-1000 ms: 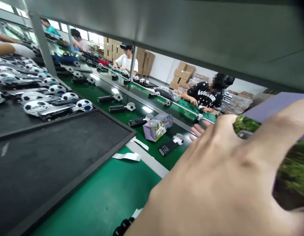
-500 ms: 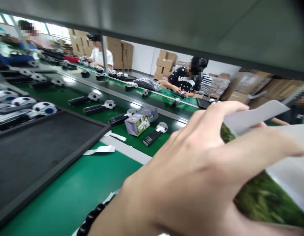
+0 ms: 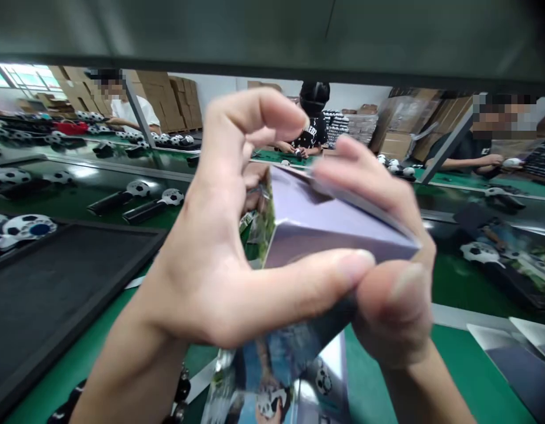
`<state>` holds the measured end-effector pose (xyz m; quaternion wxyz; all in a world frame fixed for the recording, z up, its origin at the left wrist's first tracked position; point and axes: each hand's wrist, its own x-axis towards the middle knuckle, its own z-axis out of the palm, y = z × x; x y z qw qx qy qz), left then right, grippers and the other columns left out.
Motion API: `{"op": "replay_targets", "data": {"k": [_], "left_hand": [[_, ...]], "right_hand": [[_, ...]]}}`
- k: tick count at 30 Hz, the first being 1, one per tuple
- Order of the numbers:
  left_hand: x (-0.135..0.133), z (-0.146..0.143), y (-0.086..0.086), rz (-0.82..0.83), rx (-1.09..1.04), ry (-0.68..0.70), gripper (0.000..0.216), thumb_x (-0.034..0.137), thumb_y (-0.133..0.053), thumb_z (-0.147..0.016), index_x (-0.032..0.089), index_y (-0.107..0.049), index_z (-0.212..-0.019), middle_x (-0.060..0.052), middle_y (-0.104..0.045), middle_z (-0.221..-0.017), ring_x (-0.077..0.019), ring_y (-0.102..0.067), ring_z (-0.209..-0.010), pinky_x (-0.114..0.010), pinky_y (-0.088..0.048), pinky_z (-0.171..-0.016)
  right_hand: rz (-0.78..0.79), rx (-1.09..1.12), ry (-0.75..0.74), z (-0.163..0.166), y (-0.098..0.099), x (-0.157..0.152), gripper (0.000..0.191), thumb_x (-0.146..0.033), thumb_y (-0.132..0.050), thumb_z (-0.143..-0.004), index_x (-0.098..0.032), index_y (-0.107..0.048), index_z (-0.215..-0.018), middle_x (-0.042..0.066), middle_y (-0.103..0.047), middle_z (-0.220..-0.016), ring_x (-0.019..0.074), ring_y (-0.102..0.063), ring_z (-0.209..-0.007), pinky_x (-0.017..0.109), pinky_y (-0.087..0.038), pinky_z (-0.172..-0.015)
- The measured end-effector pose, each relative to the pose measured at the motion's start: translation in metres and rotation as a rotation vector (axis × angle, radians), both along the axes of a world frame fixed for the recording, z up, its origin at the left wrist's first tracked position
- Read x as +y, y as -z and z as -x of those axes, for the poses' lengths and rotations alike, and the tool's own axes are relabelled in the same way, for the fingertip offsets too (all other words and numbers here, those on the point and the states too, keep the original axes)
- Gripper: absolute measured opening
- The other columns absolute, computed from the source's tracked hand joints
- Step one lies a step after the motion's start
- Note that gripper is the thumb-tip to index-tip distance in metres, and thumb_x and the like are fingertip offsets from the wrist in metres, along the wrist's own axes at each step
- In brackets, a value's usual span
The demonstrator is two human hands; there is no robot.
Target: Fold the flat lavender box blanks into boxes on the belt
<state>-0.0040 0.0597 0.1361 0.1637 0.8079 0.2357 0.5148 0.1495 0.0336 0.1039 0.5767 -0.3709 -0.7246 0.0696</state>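
Observation:
A small lavender cardboard box [image 3: 325, 221] with a grass-green printed side is held up between both hands, one end towards me. My left hand [image 3: 206, 253], with black beads at its wrist, wraps the box's left side, its thumb along the lower front edge. On the other side, my right hand [image 3: 391, 229] grips the box, its thumb near the left thumb and its blurred fingers over the top flap. Beneath them is a glossy printed surface [image 3: 272, 388] with a football picture; whether it belongs to the same box I cannot tell.
A black tray [image 3: 69, 294] lies at left, with football-headed black devices [image 3: 146, 206] on the green belt beyond. Flat printed cartons [image 3: 515, 359] lie at right. A metal shelf [image 3: 272, 35] hangs overhead. Co-workers [image 3: 310, 126] sit across the line.
My left hand has come back from the cardboard pieces at right and now grips a box in front of me. My right hand has come into view on it. The view has swung right.

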Motion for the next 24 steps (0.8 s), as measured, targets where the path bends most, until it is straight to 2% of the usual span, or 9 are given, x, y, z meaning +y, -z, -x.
{"op": "replay_targets", "data": {"k": [3,6,8,10,13,16,19,22,24], "left_hand": [[-0.002,0.009,0.003,0.070,0.007,0.027,0.073,0.041,-0.081,-0.069,0.028,-0.043,-0.130,0.001,-0.044,-0.140,-0.0297,-0.054,-0.124,-0.032,-0.061,-0.086],[-0.002,0.010,0.005,0.110,-0.008,0.089,0.073,0.039,-0.077,-0.070,0.034,-0.041,-0.133,0.006,-0.042,-0.143,-0.0255,-0.064,-0.108,-0.035,-0.062,-0.083],[-0.001,0.008,0.003,0.061,0.028,0.081,0.073,0.041,-0.073,-0.071,0.031,-0.039,-0.135,0.007,-0.039,-0.142,-0.0248,-0.056,-0.120,-0.034,-0.059,-0.092],[0.001,0.006,-0.001,-0.012,0.048,0.093,0.068,0.046,-0.068,-0.077,0.029,-0.038,-0.136,0.006,-0.041,-0.137,-0.0253,-0.043,-0.134,-0.036,-0.055,-0.099],[0.002,0.006,-0.008,-0.077,0.003,0.124,0.066,0.059,-0.060,-0.081,0.032,-0.038,-0.137,0.001,-0.040,-0.142,-0.0281,-0.032,-0.142,-0.045,-0.049,-0.105],[0.003,0.012,-0.010,-0.074,0.154,0.053,0.084,0.057,-0.066,-0.079,0.029,-0.025,-0.147,0.002,-0.027,-0.154,-0.0256,-0.032,-0.143,-0.040,-0.039,-0.116],[0.008,0.018,-0.007,-0.138,0.369,-0.049,0.099,0.049,-0.072,-0.077,0.023,-0.013,-0.152,-0.001,-0.033,-0.150,-0.0234,-0.040,-0.138,-0.036,-0.042,-0.113],[0.014,0.020,-0.002,-0.209,0.409,-0.066,0.098,0.054,-0.071,-0.076,0.026,-0.014,-0.151,-0.003,-0.037,-0.146,-0.0292,-0.043,-0.134,-0.045,-0.048,-0.106],[0.017,0.019,0.001,-0.246,0.430,-0.070,0.096,0.060,-0.068,-0.076,0.027,-0.016,-0.150,-0.003,-0.038,-0.146,-0.0311,-0.045,-0.131,-0.048,-0.050,-0.103]], "right_hand": [[-0.042,0.205,-0.082,0.008,0.003,-0.002,0.037,-0.059,-0.047,-0.092,-0.027,-0.066,-0.092,0.001,-0.061,-0.116,0.0233,-0.044,-0.133,0.040,-0.041,-0.113],[-0.048,0.224,-0.034,0.006,0.005,0.000,0.037,-0.060,-0.049,-0.090,-0.029,-0.065,-0.080,0.003,-0.063,-0.090,0.0246,-0.049,-0.124,0.040,-0.045,-0.106],[-0.046,0.181,-0.042,0.000,0.004,0.002,0.038,-0.061,-0.046,-0.091,-0.030,-0.064,-0.080,0.002,-0.065,-0.094,0.0251,-0.047,-0.128,0.041,-0.042,-0.110],[0.037,0.119,-0.093,-0.008,0.001,0.002,0.035,-0.064,-0.054,-0.086,-0.034,-0.063,-0.103,-0.004,-0.062,-0.118,0.0254,-0.044,-0.134,0.041,-0.042,-0.113],[0.231,-0.020,-0.201,-0.020,-0.003,0.001,0.075,-0.054,-0.076,-0.073,-0.045,-0.038,-0.137,-0.008,-0.044,-0.146,0.0249,-0.056,-0.123,0.035,-0.057,-0.096],[0.112,-0.188,-0.149,-0.027,-0.003,0.001,0.069,-0.033,-0.074,-0.077,-0.039,-0.040,-0.136,-0.003,-0.045,-0.144,0.0221,-0.060,-0.116,0.028,-0.060,-0.087],[-0.062,-0.349,-0.023,-0.029,0.000,0.006,0.068,-0.015,-0.065,-0.075,-0.032,-0.040,-0.136,0.004,-0.043,-0.141,0.0231,-0.050,-0.126,0.028,-0.057,-0.091],[-0.073,-0.369,-0.007,-0.029,0.003,0.010,0.075,-0.011,-0.064,-0.068,-0.031,-0.038,-0.136,0.008,-0.042,-0.137,0.0255,-0.053,-0.119,0.028,-0.058,-0.073],[-0.054,-0.366,-0.025,-0.029,0.004,0.011,0.064,-0.014,-0.064,-0.068,-0.032,-0.045,-0.126,0.007,-0.045,-0.132,0.0253,-0.057,-0.113,0.029,-0.057,-0.069]]}}
